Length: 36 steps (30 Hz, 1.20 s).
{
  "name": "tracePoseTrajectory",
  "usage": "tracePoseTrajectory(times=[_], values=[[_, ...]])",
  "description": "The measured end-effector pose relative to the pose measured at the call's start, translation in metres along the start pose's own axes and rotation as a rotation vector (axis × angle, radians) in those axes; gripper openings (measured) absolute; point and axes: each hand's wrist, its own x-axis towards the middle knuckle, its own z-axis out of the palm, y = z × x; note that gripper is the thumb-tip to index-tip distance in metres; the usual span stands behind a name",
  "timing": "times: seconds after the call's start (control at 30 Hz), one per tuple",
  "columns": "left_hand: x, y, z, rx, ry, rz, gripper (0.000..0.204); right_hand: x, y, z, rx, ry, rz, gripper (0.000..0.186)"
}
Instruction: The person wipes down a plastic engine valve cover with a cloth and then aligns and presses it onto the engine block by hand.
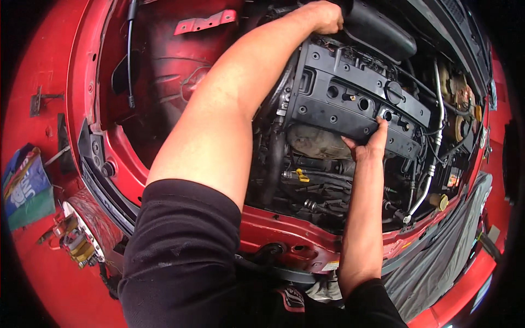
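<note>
A black valve cover [322, 112] with a round oil filler cap [395, 92] lies across the top of the engine. My right hand [369, 143] grips its front edge: the thumb is at the lower edge, and fingers reach up beside a round plug hole. My left arm stretches over the engine's left side. At the far end, my left hand [326, 17] is closed, its fingers curled next to a black plastic housing [383, 33]. Whatever those fingers hold is hidden behind the hand.
Below the cover sit a rusty metal shield [320, 142] and a yellow dipstick handle [302, 175]. A silver pipe [437, 120] runs down the right side. The red front crossmember [295, 229] lies nearest me. A grey cloth [443, 262] drapes at the lower right.
</note>
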Motion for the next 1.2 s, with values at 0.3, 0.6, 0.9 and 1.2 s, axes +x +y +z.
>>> tracePoseTrajectory(times=[0.3,0.6,0.9,1.2], values=[[-0.040,0.027,-0.015,0.247,0.143,0.138,0.032,0.009,0.005,0.005,0.062,0.012,-0.020,0.075],[-0.088,0.036,-0.012,0.576,0.110,0.162,0.042,0.002,0.004,0.018,0.131,0.117,0.025,0.081],[-0.140,0.036,0.012,0.435,0.413,-0.048,0.042,-0.010,-0.002,0.020,0.128,0.090,-0.002,0.092],[-0.194,0.049,0.024,0.307,0.763,0.021,0.042,-0.003,-0.004,0.019,0.151,0.090,0.044,0.088]])
